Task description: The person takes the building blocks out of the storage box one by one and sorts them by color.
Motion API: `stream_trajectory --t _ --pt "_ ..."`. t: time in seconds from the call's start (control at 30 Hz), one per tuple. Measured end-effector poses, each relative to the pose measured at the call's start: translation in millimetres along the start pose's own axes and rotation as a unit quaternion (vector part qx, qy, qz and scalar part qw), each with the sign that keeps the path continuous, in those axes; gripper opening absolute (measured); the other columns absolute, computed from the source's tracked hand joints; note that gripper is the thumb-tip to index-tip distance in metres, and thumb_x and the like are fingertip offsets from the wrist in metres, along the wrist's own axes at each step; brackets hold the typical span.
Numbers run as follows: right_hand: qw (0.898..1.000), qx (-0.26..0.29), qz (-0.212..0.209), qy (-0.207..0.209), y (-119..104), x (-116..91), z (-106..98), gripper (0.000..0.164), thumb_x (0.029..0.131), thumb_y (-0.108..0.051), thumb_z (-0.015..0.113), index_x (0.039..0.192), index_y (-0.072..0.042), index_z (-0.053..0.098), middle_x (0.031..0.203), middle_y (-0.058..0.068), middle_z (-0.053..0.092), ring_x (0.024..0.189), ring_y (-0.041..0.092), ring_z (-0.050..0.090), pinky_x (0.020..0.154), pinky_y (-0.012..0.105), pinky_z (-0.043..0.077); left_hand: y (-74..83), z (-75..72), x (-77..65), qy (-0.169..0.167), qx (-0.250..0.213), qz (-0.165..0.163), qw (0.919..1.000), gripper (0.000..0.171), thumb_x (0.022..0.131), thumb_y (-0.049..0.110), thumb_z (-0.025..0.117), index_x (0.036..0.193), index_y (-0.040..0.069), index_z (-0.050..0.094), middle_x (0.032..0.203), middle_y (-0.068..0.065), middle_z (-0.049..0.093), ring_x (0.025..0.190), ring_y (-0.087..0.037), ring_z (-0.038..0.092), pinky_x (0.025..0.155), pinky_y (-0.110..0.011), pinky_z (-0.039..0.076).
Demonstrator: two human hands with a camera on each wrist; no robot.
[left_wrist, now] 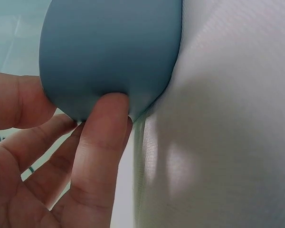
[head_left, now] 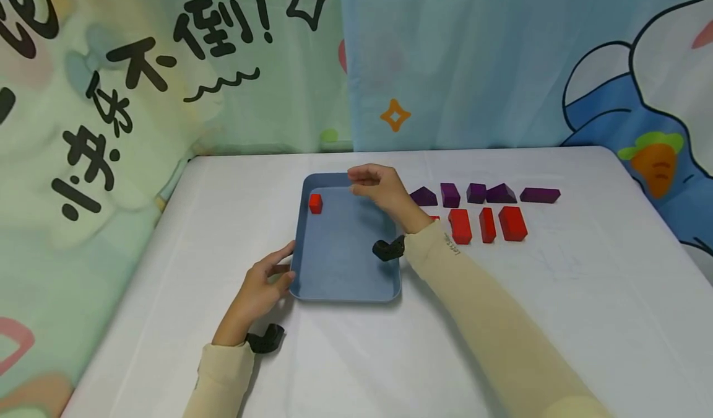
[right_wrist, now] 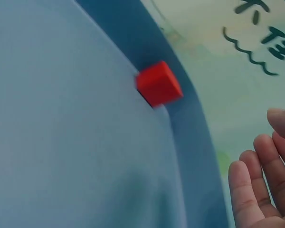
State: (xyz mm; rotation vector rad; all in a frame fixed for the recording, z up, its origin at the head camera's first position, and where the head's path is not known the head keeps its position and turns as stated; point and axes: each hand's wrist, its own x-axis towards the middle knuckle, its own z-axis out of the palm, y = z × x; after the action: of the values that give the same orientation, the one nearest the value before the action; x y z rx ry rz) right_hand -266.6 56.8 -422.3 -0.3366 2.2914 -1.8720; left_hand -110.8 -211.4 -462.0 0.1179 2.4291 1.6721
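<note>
A blue tray (head_left: 345,282) lies on the white table, with a small red block (head_left: 315,204) inside near its far left corner. My left hand (head_left: 264,285) holds the tray's left side, its thumb (left_wrist: 102,147) pressed to the outer wall in the left wrist view. Above the tray's far right part, my right hand (head_left: 381,189) hovers with nothing in its loosely bent fingers. The right wrist view shows the red block (right_wrist: 159,84) by the tray wall (right_wrist: 185,137), apart from the fingers (right_wrist: 242,185).
Right of the tray, a back row holds several purple blocks (head_left: 503,193). In front of them stand red blocks (head_left: 513,223), one mostly hidden by the right wrist. A printed curtain (head_left: 457,59) hangs behind the white table (head_left: 585,294).
</note>
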Motion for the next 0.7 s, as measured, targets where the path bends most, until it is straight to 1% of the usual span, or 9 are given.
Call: stream_trajectory --t 0.07,0.2,0.3,0.4,0.47,0.6,0.7 --pt "1.000 0.010 0.007 -0.008 2.7 3.9 12.2 0.041 0.100 0.006 0.070 0.140 0.013 0.063 0.142 0.031 0.064 0.123 0.036 0.064 0.097 0.026 0.054 -0.4 0.1 -0.2 0.001 -0.001 -0.001 1.0000 0.060 0.105 -0.006 0.060 0.163 0.001 0.045 0.168 -0.023 0.042 0.139 -0.049 0.057 0.085 -0.035 0.063" --pt "0.999 0.019 0.030 -0.026 8.9 9.1 31.6 0.044 0.099 0.007 0.071 0.142 0.012 0.062 0.144 0.029 0.063 0.129 0.040 0.062 0.105 0.035 0.054 -2.9 1.6 -0.2 0.006 -0.003 0.002 1.0000 0.060 0.104 -0.007 0.060 0.163 0.000 0.046 0.168 -0.022 0.043 0.138 -0.049 0.057 0.083 -0.032 0.062" --pt "0.998 0.014 0.046 -0.027 13.7 11.8 42.2 0.046 0.098 0.008 0.072 0.143 0.011 0.062 0.146 0.028 0.063 0.133 0.040 0.061 0.111 0.042 0.052 -4.3 3.1 0.0 0.008 -0.001 0.007 0.9999 0.061 0.104 -0.008 0.060 0.162 -0.001 0.046 0.167 -0.023 0.044 0.137 -0.049 0.058 0.082 -0.031 0.062" --pt "0.998 0.001 0.052 -0.025 16.6 15.3 50.9 0.049 0.096 0.008 0.074 0.144 0.010 0.062 0.147 0.026 0.062 0.135 0.039 0.059 0.113 0.043 0.050 -3.9 3.2 -0.2 0.009 0.003 0.011 0.9999 0.061 0.104 -0.008 0.060 0.162 -0.001 0.046 0.166 -0.023 0.045 0.136 -0.049 0.059 0.082 -0.031 0.062" --pt "0.998 -0.021 0.054 -0.025 17.7 17.5 56.5 0.052 0.095 0.006 0.077 0.145 0.009 0.062 0.148 0.025 0.062 0.136 0.038 0.058 0.114 0.043 0.049 -3.5 2.6 -0.6 0.008 0.003 0.010 0.9999 0.060 0.104 -0.008 0.060 0.162 -0.001 0.046 0.166 -0.023 0.045 0.136 -0.049 0.058 0.082 -0.032 0.063" --pt "0.995 -0.087 0.048 -0.018 18.9 21.1 66.3 0.053 0.093 0.001 0.083 0.143 0.005 0.066 0.145 0.022 0.066 0.134 0.036 0.060 0.114 0.043 0.049 -2.0 1.1 -0.5 0.001 0.000 0.012 0.9999 0.060 0.105 -0.007 0.059 0.162 -0.001 0.045 0.167 -0.023 0.044 0.138 -0.049 0.057 0.082 -0.033 0.063" --pt "0.990 -0.137 0.038 -0.008 19.8 23.4 71.9 0.049 0.093 -0.003 0.085 0.139 0.003 0.070 0.139 0.020 0.070 0.129 0.035 0.063 0.111 0.043 0.050 -2.3 0.5 0.0 0.003 0.000 0.013 0.9999 0.060 0.104 -0.007 0.060 0.162 -0.001 0.045 0.167 -0.023 0.043 0.137 -0.050 0.057 0.082 -0.033 0.063"
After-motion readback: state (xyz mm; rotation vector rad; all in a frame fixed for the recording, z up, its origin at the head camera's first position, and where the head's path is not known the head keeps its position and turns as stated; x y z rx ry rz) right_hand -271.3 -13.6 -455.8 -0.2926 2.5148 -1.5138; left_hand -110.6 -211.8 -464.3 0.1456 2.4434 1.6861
